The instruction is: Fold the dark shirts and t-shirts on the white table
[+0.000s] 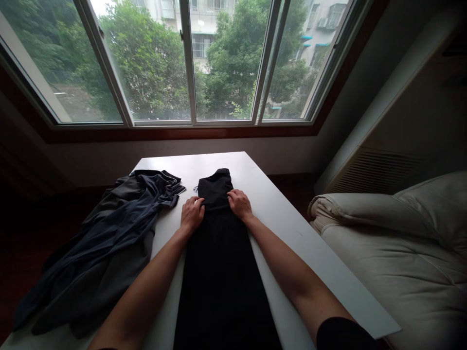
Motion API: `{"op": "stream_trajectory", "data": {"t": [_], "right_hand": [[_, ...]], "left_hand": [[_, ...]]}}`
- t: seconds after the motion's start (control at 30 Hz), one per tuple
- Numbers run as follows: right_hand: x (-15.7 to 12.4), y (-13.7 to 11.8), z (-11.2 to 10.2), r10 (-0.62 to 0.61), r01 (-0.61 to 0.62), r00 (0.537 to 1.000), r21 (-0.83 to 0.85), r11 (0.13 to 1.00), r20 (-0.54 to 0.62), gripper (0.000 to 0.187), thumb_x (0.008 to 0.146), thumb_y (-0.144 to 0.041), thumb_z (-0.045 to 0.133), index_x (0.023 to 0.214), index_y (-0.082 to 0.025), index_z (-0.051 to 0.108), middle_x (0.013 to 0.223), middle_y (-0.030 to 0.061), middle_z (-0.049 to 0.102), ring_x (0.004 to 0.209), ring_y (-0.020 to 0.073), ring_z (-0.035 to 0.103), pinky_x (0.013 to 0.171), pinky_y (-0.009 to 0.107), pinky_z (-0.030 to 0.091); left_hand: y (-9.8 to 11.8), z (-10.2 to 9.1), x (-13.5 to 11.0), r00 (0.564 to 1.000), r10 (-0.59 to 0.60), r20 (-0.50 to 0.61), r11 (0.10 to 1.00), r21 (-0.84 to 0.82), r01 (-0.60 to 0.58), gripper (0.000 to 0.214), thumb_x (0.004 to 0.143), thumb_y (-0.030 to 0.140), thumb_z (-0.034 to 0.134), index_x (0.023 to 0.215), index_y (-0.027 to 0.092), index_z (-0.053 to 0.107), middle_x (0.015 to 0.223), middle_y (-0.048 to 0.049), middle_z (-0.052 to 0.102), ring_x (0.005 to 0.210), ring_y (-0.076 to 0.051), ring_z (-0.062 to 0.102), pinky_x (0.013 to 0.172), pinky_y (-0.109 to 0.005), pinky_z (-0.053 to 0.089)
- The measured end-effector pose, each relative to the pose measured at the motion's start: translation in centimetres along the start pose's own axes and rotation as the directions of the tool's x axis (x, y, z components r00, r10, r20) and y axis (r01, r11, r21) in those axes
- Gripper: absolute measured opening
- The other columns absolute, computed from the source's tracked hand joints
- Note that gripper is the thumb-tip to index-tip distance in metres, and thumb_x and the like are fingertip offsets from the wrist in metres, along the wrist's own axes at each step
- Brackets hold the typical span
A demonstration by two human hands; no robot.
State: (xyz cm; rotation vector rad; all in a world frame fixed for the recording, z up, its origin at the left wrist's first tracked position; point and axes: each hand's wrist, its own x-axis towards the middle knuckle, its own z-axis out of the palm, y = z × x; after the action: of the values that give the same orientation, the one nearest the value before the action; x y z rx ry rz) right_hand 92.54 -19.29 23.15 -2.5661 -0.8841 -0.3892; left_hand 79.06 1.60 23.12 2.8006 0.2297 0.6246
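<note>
A pair of black trousers (222,272) lies lengthwise on the white table (284,218), with its narrow waistband end toward the window and the rest running back toward me. At the left edge of the cloth, a little below the waistband, my left hand (192,214) has its fingers bent and closed on the fabric. Opposite it, my right hand (240,204) pinches the right edge. A small light-coloured loop or tag shows beside the waistband on the left. The cloth between my hands has slight creases.
A loose pile of dark blue and grey clothes (124,223) covers the table's left side and hangs toward its edge. A pale padded sofa (386,243) stands on the right. Beyond the table is a wall with a wide window (193,124).
</note>
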Motion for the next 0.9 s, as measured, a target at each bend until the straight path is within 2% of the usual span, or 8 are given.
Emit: {"op": "stream_trajectory", "data": {"t": [0.07, 0.17, 0.27, 0.37, 0.53, 0.7, 0.77, 0.9], "right_hand": [[0.0, -0.3, 0.7, -0.096, 0.094, 0.992, 0.026, 0.995, 0.076, 0.038, 0.106, -0.031, 0.046, 0.138, -0.021, 0.063, 0.145, 0.0094, 0.059, 0.135, 0.0223, 0.050, 0.116, 0.034, 0.035], [-0.1, -0.3, 1.9, -0.111, 0.111, 0.969, 0.013, 0.994, 0.220, 0.052, 0.105, -0.036, 0.048, 0.155, -0.020, 0.048, 0.159, 0.0104, 0.048, 0.147, 0.0244, 0.040, 0.123, 0.040, 0.026], [-0.1, 0.0, 2.6, -0.055, 0.064, 0.955, -0.020, 0.998, 0.292, 0.061, 0.107, -0.045, 0.042, 0.163, -0.021, 0.034, 0.168, 0.0091, 0.033, 0.156, 0.0255, 0.025, 0.127, 0.045, 0.019], [0.0, 0.3, 2.7, -0.008, 0.024, 0.947, -0.045, 0.999, 0.320, 0.068, 0.107, -0.054, 0.038, 0.165, -0.022, 0.027, 0.171, 0.0080, 0.025, 0.159, 0.0267, 0.014, 0.127, 0.047, 0.015], [0.0, 0.4, 2.7, 0.025, -0.009, 0.951, -0.055, 0.998, 0.308, 0.071, 0.105, -0.060, 0.038, 0.164, -0.021, 0.031, 0.171, 0.0077, 0.026, 0.159, 0.0284, 0.014, 0.128, 0.047, 0.014], [-0.4, 0.0, 2.6, -0.003, 0.014, 0.984, -0.056, 0.998, 0.179, 0.061, 0.105, -0.052, 0.045, 0.156, -0.017, 0.047, 0.164, 0.0117, 0.039, 0.155, 0.0284, 0.027, 0.126, 0.046, 0.021], [-0.7, -0.1, 2.4, -0.037, 0.043, 0.994, -0.055, 0.998, 0.105, 0.053, 0.105, -0.045, 0.048, 0.149, -0.016, 0.054, 0.160, 0.0143, 0.045, 0.152, 0.0287, 0.033, 0.125, 0.047, 0.023], [-2.1, 0.0, 1.8, -0.149, 0.150, 0.987, -0.016, 0.988, 0.053, 0.047, 0.102, -0.037, 0.055, 0.143, -0.015, 0.060, 0.155, 0.0171, 0.050, 0.149, 0.0309, 0.040, 0.123, 0.051, 0.028]], "left_hand": [[0.4, 0.3, -0.2, 0.994, 0.100, 0.042, 0.995, -0.006, -0.100, 0.042, 0.103, 0.034, 0.048, 0.143, 0.023, 0.057, 0.150, -0.0107, 0.054, 0.138, -0.028, 0.047, 0.119, -0.043, 0.032], [0.8, 1.1, -0.5, 0.965, 0.180, 0.193, 0.983, -0.013, -0.181, 0.050, 0.103, 0.039, 0.049, 0.151, 0.026, 0.049, 0.160, -0.0089, 0.047, 0.149, -0.030, 0.037, 0.126, -0.051, 0.020], [0.9, 1.6, -0.8, 0.948, 0.153, 0.279, 0.987, -0.005, -0.158, 0.056, 0.104, 0.043, 0.046, 0.157, 0.028, 0.041, 0.165, -0.0077, 0.040, 0.154, -0.031, 0.029, 0.126, -0.057, 0.017], [1.0, 1.9, -0.8, 0.955, 0.093, 0.281, 0.995, 0.012, -0.101, 0.059, 0.105, 0.049, 0.042, 0.160, 0.029, 0.037, 0.169, -0.0088, 0.034, 0.157, -0.031, 0.025, 0.125, -0.059, 0.018], [0.4, 1.9, -0.6, 0.958, 0.046, 0.285, 0.999, 0.011, -0.051, 0.059, 0.106, 0.054, 0.038, 0.160, 0.029, 0.038, 0.170, -0.0100, 0.031, 0.158, -0.031, 0.023, 0.124, -0.059, 0.019], [0.4, 1.2, -0.8, 0.955, 0.197, 0.223, 0.980, -0.015, -0.199, 0.060, 0.104, 0.047, 0.047, 0.159, 0.026, 0.039, 0.169, -0.0095, 0.032, 0.158, -0.028, 0.022, 0.128, -0.055, 0.013], [1.0, 0.9, -1.1, 0.934, 0.288, 0.212, 0.957, -0.026, -0.289, 0.060, 0.103, 0.046, 0.051, 0.158, 0.025, 0.042, 0.169, -0.0088, 0.032, 0.158, -0.028, 0.021, 0.129, -0.053, 0.009], [1.6, 0.4, -2.3, 0.866, 0.377, 0.329, 0.923, -0.055, -0.381, 0.061, 0.103, 0.052, 0.049, 0.157, 0.024, 0.046, 0.169, -0.0103, 0.032, 0.158, -0.031, 0.021, 0.128, -0.056, 0.011]]}}
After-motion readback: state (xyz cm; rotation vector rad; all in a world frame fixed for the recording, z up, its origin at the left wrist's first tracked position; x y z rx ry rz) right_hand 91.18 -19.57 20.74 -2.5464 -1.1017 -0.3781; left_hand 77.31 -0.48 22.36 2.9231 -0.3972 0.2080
